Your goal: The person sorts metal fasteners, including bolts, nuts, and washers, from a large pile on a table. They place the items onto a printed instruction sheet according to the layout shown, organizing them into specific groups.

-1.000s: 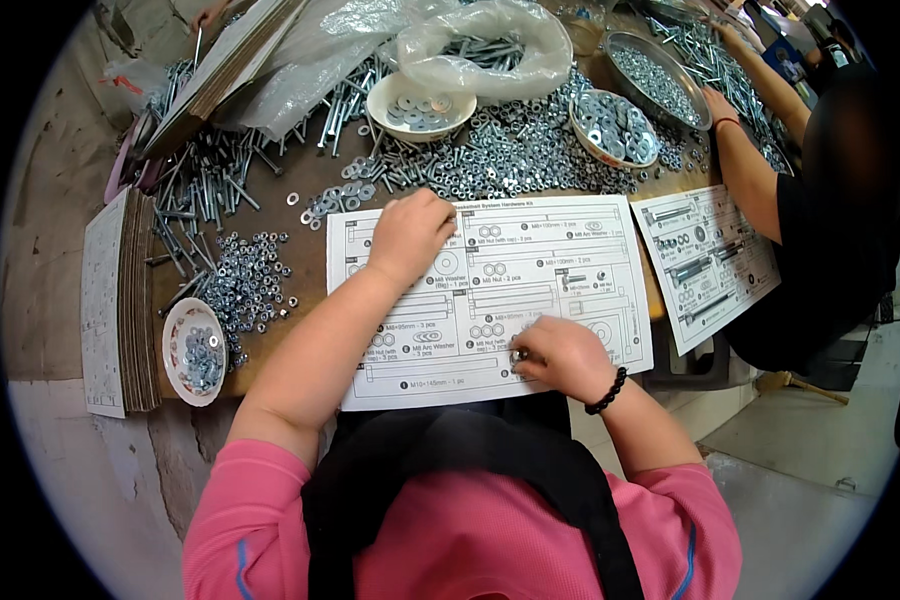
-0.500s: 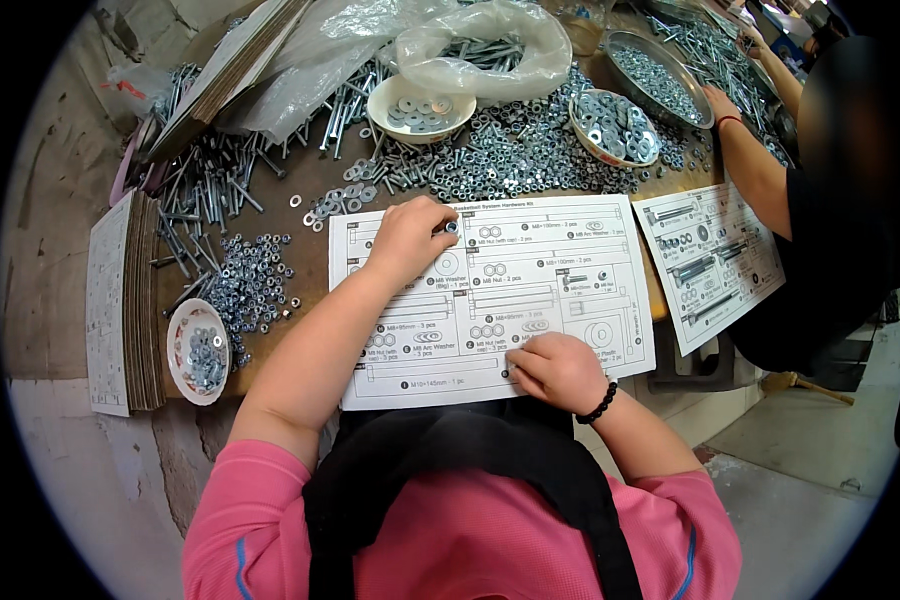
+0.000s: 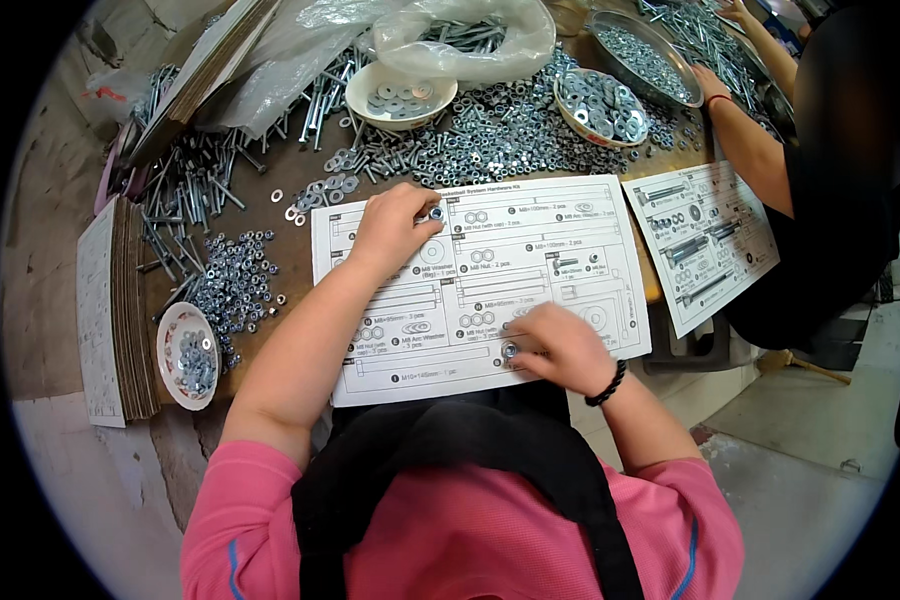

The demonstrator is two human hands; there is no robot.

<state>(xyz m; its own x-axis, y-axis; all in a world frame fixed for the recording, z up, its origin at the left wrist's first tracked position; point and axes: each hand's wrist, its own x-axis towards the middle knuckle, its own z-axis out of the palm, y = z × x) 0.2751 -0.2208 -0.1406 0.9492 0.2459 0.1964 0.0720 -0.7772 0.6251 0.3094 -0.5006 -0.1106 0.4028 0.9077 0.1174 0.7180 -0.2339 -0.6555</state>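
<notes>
A: Where is the printed sheet?

B: It lies on the surface right in front of the person, with line drawings of hardware in boxes.

A: And the hands?

B: Both are over it. The left hand rests near its upper left part, fingers bent, with a nut at the fingertips. I can't tell whether it grips that nut or only sits beside it.

A: The other one?

B: The right hand is above the lower right part. Its thumb and fingers are parted, with a second nut between them. The fingers are a bit blurred, so I can't tell whether they press on it. A black beaded bracelet circles that wrist.

A: What is around the sheet?

B: Beyond its far edge spreads a broad heap of nuts, with a bowl of large washers near its left end and a patterned bowl, also full of washers, toward its right.

A: And to the left?

B: A smaller pile of nuts, a tilted bowl just beside it, and loose long bolts farther back.

A: On the right?

B: Another printed sheet, and past it a co-worker's hand beside an oval metal dish.
</notes>
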